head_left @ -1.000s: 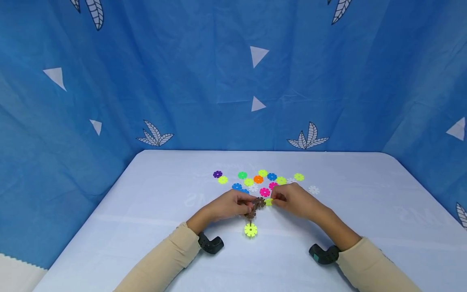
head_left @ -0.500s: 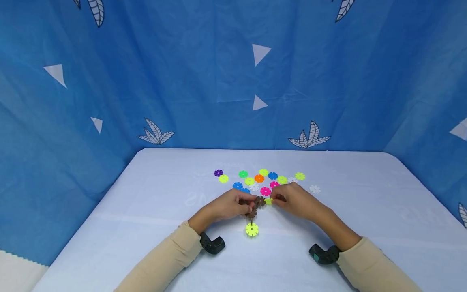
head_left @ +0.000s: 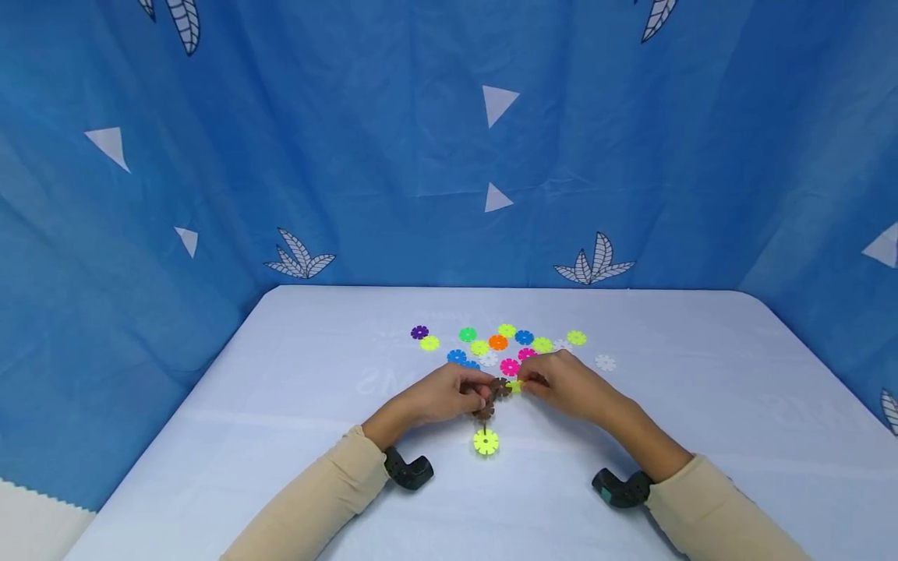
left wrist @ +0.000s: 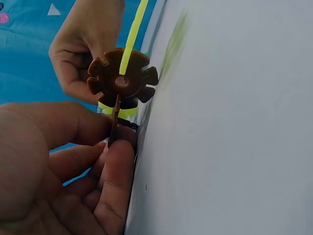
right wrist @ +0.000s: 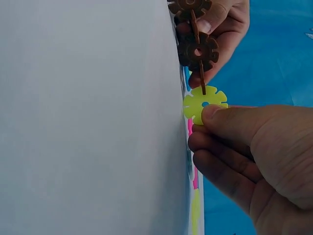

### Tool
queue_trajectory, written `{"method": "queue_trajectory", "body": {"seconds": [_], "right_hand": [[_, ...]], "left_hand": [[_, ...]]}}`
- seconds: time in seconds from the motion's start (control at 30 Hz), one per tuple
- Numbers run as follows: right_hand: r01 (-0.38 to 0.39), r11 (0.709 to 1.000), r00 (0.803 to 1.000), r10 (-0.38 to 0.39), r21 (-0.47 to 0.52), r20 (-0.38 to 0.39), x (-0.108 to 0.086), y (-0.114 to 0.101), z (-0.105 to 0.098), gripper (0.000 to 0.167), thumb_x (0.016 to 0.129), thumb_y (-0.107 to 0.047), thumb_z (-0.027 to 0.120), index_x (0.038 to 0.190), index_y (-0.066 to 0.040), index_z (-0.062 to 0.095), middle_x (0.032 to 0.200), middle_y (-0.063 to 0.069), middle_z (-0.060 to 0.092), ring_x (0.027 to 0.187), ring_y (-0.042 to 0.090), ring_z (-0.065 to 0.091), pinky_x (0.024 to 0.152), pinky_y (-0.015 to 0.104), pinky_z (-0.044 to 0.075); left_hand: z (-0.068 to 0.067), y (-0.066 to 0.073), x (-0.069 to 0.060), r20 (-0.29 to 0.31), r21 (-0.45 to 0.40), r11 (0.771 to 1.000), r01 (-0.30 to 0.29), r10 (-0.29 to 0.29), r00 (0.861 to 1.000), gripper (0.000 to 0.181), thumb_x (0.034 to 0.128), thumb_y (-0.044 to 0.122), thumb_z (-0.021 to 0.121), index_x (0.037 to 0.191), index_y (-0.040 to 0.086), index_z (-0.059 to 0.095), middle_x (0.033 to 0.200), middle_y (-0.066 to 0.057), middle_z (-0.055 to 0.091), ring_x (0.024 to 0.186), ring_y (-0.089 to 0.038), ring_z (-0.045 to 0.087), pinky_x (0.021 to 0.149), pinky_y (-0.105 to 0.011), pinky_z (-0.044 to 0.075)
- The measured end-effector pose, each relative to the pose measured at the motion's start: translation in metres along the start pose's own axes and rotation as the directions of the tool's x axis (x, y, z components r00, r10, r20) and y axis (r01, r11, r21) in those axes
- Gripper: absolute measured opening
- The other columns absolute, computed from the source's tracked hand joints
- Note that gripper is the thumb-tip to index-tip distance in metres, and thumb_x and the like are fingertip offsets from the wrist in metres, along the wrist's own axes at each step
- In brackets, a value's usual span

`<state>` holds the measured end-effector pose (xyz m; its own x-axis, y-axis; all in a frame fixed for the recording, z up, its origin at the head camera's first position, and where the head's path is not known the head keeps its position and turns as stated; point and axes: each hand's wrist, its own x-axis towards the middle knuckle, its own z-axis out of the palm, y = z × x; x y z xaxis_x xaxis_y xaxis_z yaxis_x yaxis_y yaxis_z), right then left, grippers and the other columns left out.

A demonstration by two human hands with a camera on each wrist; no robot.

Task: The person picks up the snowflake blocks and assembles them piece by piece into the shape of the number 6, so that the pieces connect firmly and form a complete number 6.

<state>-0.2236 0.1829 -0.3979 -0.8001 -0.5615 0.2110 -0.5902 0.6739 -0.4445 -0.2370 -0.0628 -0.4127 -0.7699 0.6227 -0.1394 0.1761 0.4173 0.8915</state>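
Several brown snowflake discs (head_left: pixel 501 388) are slotted together in a small chain. My left hand (head_left: pixel 443 394) pinches this chain between thumb and fingers; one brown disc (left wrist: pixel 122 88) shows its notched rim in the left wrist view. From the near end juts a yellow snowflake disc (head_left: pixel 486 442), edge-on in the left wrist view. My right hand (head_left: pixel 570 383) pinches another yellow snowflake disc (right wrist: pixel 193 105) at its edge. In the right wrist view, this disc meets the edge of a brown one at its notched rim. How deeply they are slotted I cannot tell.
Loose snowflake discs lie beyond the hands on the white table (head_left: pixel 337 467): a purple one (head_left: pixel 419 333), an orange one (head_left: pixel 498 342), a green one (head_left: pixel 468 334), a white one (head_left: pixel 606 363) and several others. A blue curtain (head_left: pixel 393 140) hangs behind the table.
My right hand has shifted very slightly left, bringing its yellow disc closer to the brown discs. The left hand keeps its grip on the chain.
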Motion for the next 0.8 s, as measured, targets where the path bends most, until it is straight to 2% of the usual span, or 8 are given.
{"method": "queue_trajectory", "body": {"seconds": [0.13,0.23,0.37,0.47,0.53,0.67,0.73,0.8], "right_hand": [[-0.009,1.0,1.0,0.009,0.019,0.008,0.0,0.0,0.002,0.015,0.084,-0.002,0.082,0.091,-0.013,0.075,0.082,-0.009,0.067,0.075,0.007,0.06,0.072,0.024,0.055],[-0.028,0.999,0.999,0.027,0.026,0.022,-0.001,-0.001,0.001,0.015,0.084,-0.002,0.081,0.093,-0.013,0.075,0.082,-0.009,0.067,0.074,0.008,0.059,0.071,0.024,0.054],[-0.063,0.998,0.996,0.062,0.025,0.069,-0.002,-0.001,-0.006,0.02,0.088,-0.002,0.077,0.107,-0.008,0.073,0.089,-0.007,0.069,0.08,0.009,0.062,0.075,0.027,0.055],[-0.11,0.994,0.99,0.112,-0.029,0.087,-0.005,0.003,-0.017,0.025,0.089,-0.002,0.075,0.114,-0.006,0.071,0.091,-0.005,0.068,0.084,0.013,0.062,0.077,0.031,0.056],[-0.165,0.983,0.979,0.173,-0.079,0.107,-0.008,0.008,-0.026,0.024,0.088,-0.005,0.077,0.111,-0.007,0.072,0.09,-0.004,0.067,0.085,0.015,0.06,0.077,0.033,0.056],[-0.291,0.948,0.931,0.312,-0.129,0.192,-0.018,0.02,-0.041,0.023,0.084,-0.012,0.083,0.104,-0.011,0.072,0.09,-0.004,0.062,0.088,0.018,0.057,0.077,0.035,0.055],[-0.33,0.935,0.909,0.353,-0.134,0.222,-0.022,0.025,-0.046,0.027,0.083,-0.013,0.084,0.106,-0.011,0.071,0.092,-0.002,0.061,0.09,0.02,0.056,0.077,0.037,0.055],[-0.352,0.926,0.901,0.375,-0.137,0.221,-0.024,0.028,-0.049,0.029,0.082,-0.012,0.084,0.108,-0.009,0.07,0.094,0.001,0.06,0.091,0.022,0.055,0.077,0.039,0.055]], "left_hand": [[-0.001,-0.001,0.0,0.015,0.019,1.0,0.004,-0.004,1.0,0.044,0.0949,0.0,0.059,0.138,0.001,0.059,0.102,0.0,0.065,0.093,-0.015,0.059,0.076,-0.026,0.05],[-0.002,-0.001,0.001,0.022,0.004,1.0,0.005,-0.005,1.0,0.043,0.0958,-0.001,0.054,0.139,0.002,0.059,0.103,-0.002,0.064,0.09,-0.016,0.059,0.074,-0.027,0.051],[-0.002,0.0,0.002,-0.001,-0.026,0.999,0.018,-0.018,1.0,0.039,0.0983,-0.001,0.05,0.136,0.001,0.061,0.101,-0.004,0.064,0.082,-0.017,0.06,0.073,-0.029,0.051],[-0.002,0.001,0.001,-0.026,-0.02,1.0,0.02,-0.02,0.999,0.034,0.1018,0.004,0.051,0.133,0.003,0.063,0.098,-0.003,0.065,0.076,-0.017,0.059,0.072,-0.03,0.05],[-0.002,0.001,0.0,-0.036,0.015,1.0,0.011,-0.011,0.999,0.031,0.1041,0.01,0.053,0.133,0.007,0.064,0.093,-0.002,0.065,0.073,-0.016,0.058,0.072,-0.03,0.05],[0.0,-0.001,0.0,-0.033,0.061,0.998,-0.018,0.02,0.999,0.03,0.1047,0.015,0.057,0.133,0.012,0.065,0.082,-0.003,0.064,0.067,-0.015,0.056,0.07,-0.029,0.049],[0.0,-0.001,0.001,-0.03,0.066,0.997,-0.026,0.028,0.999,0.029,0.1038,0.013,0.058,0.131,0.011,0.066,0.081,-0.003,0.063,0.066,-0.014,0.056,0.068,-0.028,0.049],[0.0,-0.001,0.001,-0.031,0.059,0.998,-0.029,0.031,0.999,0.027,0.1027,0.01,0.059,0.129,0.01,0.067,0.084,-0.002,0.064,0.066,-0.015,0.057,0.066,-0.028,0.05]]}}
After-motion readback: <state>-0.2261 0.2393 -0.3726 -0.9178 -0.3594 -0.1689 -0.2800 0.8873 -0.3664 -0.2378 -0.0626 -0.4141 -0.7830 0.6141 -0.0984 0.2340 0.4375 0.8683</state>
